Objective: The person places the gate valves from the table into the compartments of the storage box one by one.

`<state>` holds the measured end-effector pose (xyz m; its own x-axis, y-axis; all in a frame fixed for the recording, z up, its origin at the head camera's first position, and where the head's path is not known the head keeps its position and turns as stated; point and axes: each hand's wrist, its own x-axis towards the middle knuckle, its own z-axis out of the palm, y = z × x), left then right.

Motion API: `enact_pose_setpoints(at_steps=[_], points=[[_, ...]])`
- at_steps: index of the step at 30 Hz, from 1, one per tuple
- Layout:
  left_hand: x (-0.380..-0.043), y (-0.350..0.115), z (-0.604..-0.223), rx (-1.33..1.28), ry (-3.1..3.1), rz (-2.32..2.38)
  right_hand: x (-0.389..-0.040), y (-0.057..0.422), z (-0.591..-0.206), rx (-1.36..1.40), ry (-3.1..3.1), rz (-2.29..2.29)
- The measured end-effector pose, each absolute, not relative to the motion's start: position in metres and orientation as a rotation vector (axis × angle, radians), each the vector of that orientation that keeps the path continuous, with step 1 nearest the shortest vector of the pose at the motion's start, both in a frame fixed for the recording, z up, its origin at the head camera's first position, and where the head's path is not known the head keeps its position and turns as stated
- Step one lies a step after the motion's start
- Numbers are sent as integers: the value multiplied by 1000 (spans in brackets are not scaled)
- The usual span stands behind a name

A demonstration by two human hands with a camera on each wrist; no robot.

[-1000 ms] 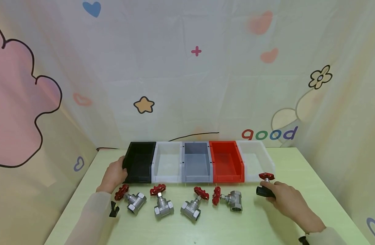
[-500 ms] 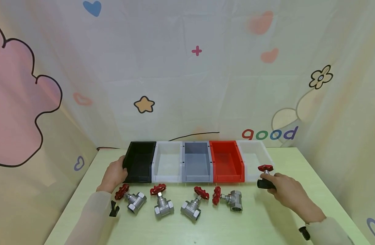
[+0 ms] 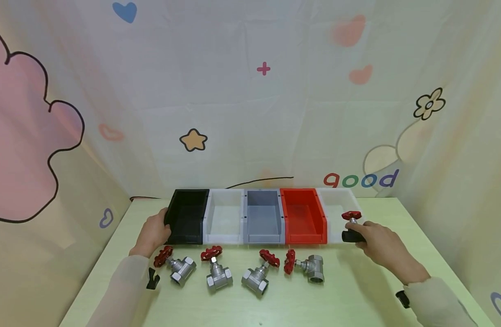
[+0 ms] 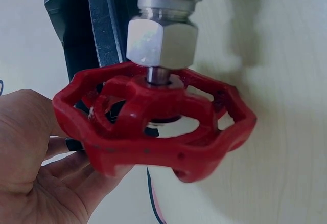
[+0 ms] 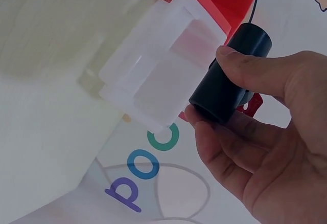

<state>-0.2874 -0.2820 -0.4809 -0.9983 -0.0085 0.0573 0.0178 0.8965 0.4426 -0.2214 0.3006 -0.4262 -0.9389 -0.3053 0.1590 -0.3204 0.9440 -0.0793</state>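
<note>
My right hand (image 3: 381, 245) pinches a black-bodied valve (image 5: 232, 73) by its cylinder between thumb and fingers. Its red handwheel (image 3: 351, 215) points up over the right white bin (image 3: 341, 204). At the far left, my left hand (image 3: 152, 232) holds the side wall of the black bin (image 3: 188, 213). Four silver gate valves with red handwheels lie on the table in front of the bins: one valve (image 3: 181, 270) near my left wrist, a second valve (image 3: 219, 278), a third valve (image 3: 255, 279) and a fourth valve (image 3: 314, 268). The left wrist view shows a red handwheel (image 4: 133, 152) covering part of my left hand.
Between the black and right white bins stand another white bin (image 3: 225, 213), a grey bin (image 3: 264, 213) and a red bin (image 3: 302, 213), side by side. A printed curtain (image 3: 234, 91) hangs behind the light table (image 3: 291, 309).
My right hand has lifted the black-bodied valve slightly and moved it away from me, from the right white bin's front corner to over that bin. The left hand has stayed put.
</note>
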Motion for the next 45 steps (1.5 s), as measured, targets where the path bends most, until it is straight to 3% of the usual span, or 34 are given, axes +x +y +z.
enact_pose_setpoints(at_steps=[45], points=[[-290,-282,-484,28,-2998,-716,-288,297,-441,488,-3018,246]])
